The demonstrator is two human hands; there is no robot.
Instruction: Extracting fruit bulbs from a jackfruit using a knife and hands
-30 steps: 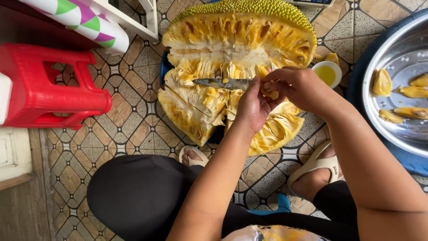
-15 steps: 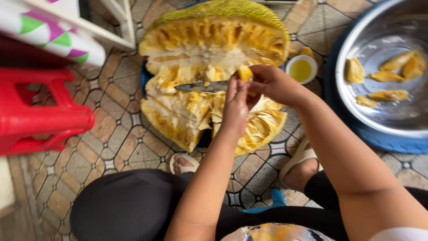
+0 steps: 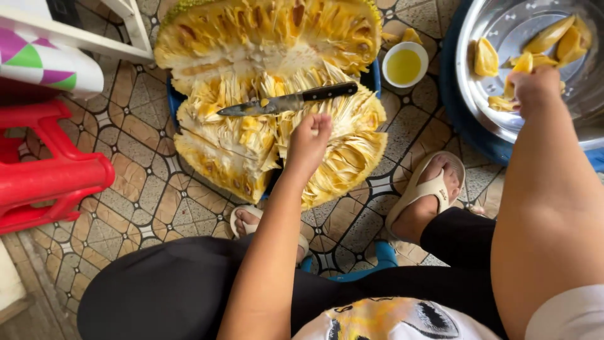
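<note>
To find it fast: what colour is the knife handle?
Black, on the knife, in the head view.

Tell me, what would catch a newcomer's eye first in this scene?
First the huge cut-open jackfruit, yellow and stringy, filling the top middle of the tiled floor, with a black-handled knife lying across it. The left hand hovers curled over the fruit, while the right hand holds a yellow piece over the steel bowl at the upper right. A bright red stool stands at the left edge.

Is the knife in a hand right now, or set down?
Set down. The knife lies flat across the cut jackfruit; the left hand is below it, apart, and the right hand is over the metal bowl.
</note>
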